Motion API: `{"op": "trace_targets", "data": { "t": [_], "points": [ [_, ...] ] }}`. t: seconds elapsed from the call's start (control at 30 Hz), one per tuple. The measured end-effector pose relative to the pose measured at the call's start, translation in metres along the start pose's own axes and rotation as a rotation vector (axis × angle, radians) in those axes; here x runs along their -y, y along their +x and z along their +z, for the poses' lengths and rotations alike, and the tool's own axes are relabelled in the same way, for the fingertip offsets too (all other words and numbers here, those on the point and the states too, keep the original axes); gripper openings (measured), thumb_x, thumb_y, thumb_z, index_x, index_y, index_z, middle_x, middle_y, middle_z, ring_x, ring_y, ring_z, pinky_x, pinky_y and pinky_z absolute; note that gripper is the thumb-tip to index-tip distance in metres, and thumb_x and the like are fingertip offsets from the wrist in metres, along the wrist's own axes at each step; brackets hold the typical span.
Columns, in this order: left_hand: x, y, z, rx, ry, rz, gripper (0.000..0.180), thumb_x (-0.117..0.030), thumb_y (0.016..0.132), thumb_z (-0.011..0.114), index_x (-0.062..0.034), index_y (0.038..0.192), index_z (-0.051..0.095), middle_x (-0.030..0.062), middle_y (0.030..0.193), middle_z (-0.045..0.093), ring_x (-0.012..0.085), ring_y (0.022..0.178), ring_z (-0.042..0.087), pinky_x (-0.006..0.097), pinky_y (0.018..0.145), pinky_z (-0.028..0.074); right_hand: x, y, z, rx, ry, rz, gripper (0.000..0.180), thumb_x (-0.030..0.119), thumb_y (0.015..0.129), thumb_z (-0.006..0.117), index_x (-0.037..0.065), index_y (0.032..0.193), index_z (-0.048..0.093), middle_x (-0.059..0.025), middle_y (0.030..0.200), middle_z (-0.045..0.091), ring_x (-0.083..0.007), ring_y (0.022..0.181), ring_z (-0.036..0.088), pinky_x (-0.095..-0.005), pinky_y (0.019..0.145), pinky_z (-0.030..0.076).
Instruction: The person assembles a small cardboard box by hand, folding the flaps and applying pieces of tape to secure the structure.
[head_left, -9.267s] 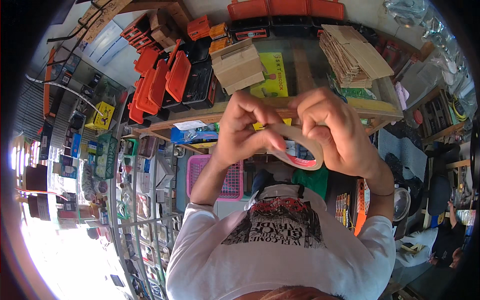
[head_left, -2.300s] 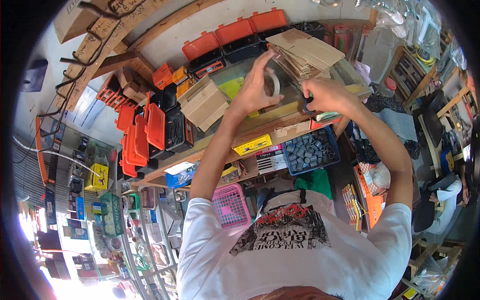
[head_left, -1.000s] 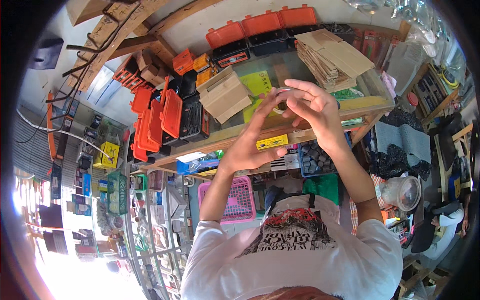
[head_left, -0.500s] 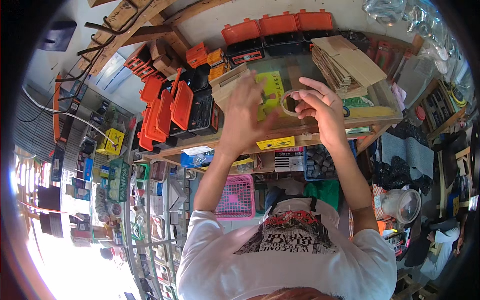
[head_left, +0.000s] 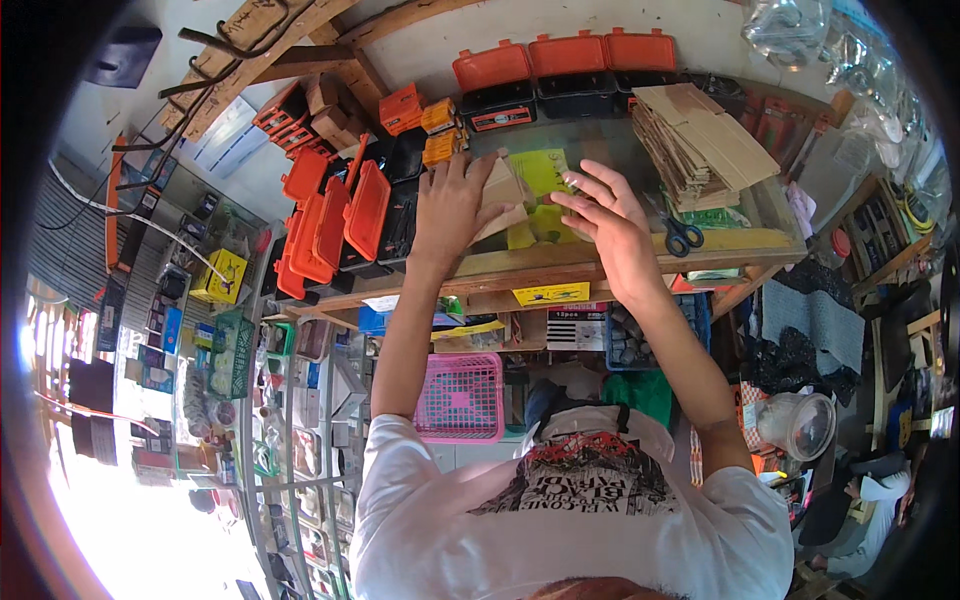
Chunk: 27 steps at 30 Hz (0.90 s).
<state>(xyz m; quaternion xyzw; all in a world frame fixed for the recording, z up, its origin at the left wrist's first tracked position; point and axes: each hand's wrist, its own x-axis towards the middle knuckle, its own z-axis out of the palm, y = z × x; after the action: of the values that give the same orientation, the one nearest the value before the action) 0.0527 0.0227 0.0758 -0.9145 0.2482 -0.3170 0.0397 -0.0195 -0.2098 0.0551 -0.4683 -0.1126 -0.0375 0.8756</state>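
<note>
On the glass-topped counter, my left hand (head_left: 448, 208) lies palm down over the left part of a brown cardboard piece (head_left: 507, 190). Its fingers are stretched away from me and its thumb rests apart, toward the cardboard's near end. Just right of the cardboard is a yellow-green printed sheet (head_left: 541, 172). Above that sheet's right side hovers my right hand (head_left: 612, 222), fingers spread; something small and shiny shows at its fingertips, too small to name. No tape roll shows now. Dark-handled scissors (head_left: 684, 238) lie right of this hand.
A stack of flattened cardboard (head_left: 700, 145) sits at the counter's right. Black toolboxes with open orange lids (head_left: 368, 210) crowd the left, and more (head_left: 570, 60) line the back. Below the counter edge (head_left: 600, 258) are a pink basket (head_left: 460, 398) and a blue crate (head_left: 690, 340).
My left hand has come down onto the cardboard, which now sits further right. The right hand has moved slightly left and nearer; the tape roll it held is no longer visible. The scissors have come into view.
</note>
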Motion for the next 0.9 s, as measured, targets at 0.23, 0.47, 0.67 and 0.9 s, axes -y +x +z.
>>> {"op": "trace_targets", "data": {
  "t": [0.23, 0.47, 0.67, 0.9],
  "points": [
    [-0.001, -0.016, -0.054, 0.083, -0.216, 0.101, 0.074, -0.040, 0.073, 0.081, -0.0196, 0.141, 0.058, 0.0130, 0.121, 0.060, 0.0330, 0.108, 0.060, 0.044, 0.090, 0.048, 0.006, -0.011, 0.005, 0.057, -0.007, 0.015, 0.050, 0.012, 0.098, 0.061, 0.003, 0.144, 0.042, -0.0167, 0.142, 0.051, -0.0265, 0.125, 0.059, -0.0358, 0.102, 0.045],
    [-0.022, -0.046, -0.071, 0.219, -0.305, 0.134, 0.077, -0.034, 0.073, 0.083, -0.0172, 0.143, 0.057, 0.0115, 0.122, 0.060, 0.0311, 0.111, 0.059, 0.046, 0.097, 0.044, -0.036, -0.030, 0.014, 0.102, -0.068, -0.151, 0.054, 0.004, 0.098, 0.062, 0.003, 0.145, 0.036, -0.0163, 0.150, 0.039, -0.0287, 0.133, 0.052, -0.0389, 0.108, 0.044],
    [-0.035, -0.047, -0.062, 0.181, -0.188, 0.159, 0.074, -0.037, 0.077, 0.079, -0.0162, 0.144, 0.055, 0.0083, 0.118, 0.061, 0.0273, 0.109, 0.059, 0.043, 0.096, 0.043, -0.076, -0.036, 0.028, 0.068, -0.150, -0.373, 0.061, -0.004, 0.093, 0.065, 0.004, 0.145, 0.035, -0.0175, 0.156, 0.032, -0.0281, 0.140, 0.045, -0.0398, 0.112, 0.043],
    [-0.035, -0.056, -0.050, 0.135, -0.242, 0.054, 0.058, -0.037, 0.074, 0.081, -0.0099, 0.123, 0.064, 0.0091, 0.109, 0.062, 0.0290, 0.102, 0.062, 0.046, 0.090, 0.049, -0.098, -0.025, 0.019, 0.024, -0.458, -0.518, 0.070, 0.007, 0.089, 0.075, 0.005, 0.147, 0.036, -0.0167, 0.156, 0.033, -0.0305, 0.146, 0.036, -0.0426, 0.117, 0.037]
  ]
}}
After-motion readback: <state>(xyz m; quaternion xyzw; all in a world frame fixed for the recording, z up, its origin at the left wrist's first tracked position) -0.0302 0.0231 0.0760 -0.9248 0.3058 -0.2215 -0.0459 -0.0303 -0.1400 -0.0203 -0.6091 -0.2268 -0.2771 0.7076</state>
